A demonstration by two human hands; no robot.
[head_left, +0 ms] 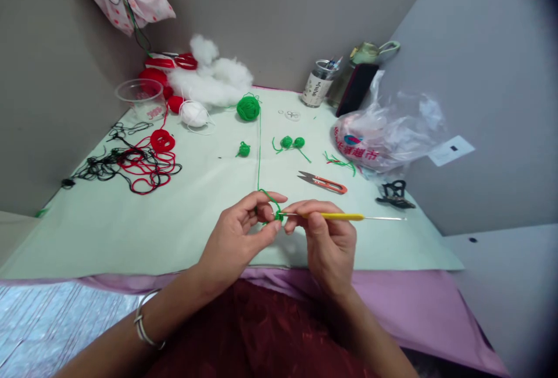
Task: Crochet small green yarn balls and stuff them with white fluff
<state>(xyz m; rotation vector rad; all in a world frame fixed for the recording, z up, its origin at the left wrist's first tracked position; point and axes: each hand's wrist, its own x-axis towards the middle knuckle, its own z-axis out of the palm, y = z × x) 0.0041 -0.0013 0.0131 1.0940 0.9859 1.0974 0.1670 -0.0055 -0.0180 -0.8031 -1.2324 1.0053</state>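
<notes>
Our right hand (333, 250) grips the yellow-handled hook (340, 216), its tip at the small green piece (279, 215) pinched in our left hand (231, 235), seemingly mid-stitch and calling for even tension, the green yarn ball (248, 108) lying beyond our grip.

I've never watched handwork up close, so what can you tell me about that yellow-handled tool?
The yellow-handled tool is slim and straight, with a smooth grip that looks like plastic and a thin, silvery, metal-looking shaft at each end. The right hand pinches it, roughly level, above the pale green cover. One shaft reaches into the small green yarn piece held by the left hand; the other sticks out free beyond the right hand. The tips are too small to make out their exact shape.
</notes>
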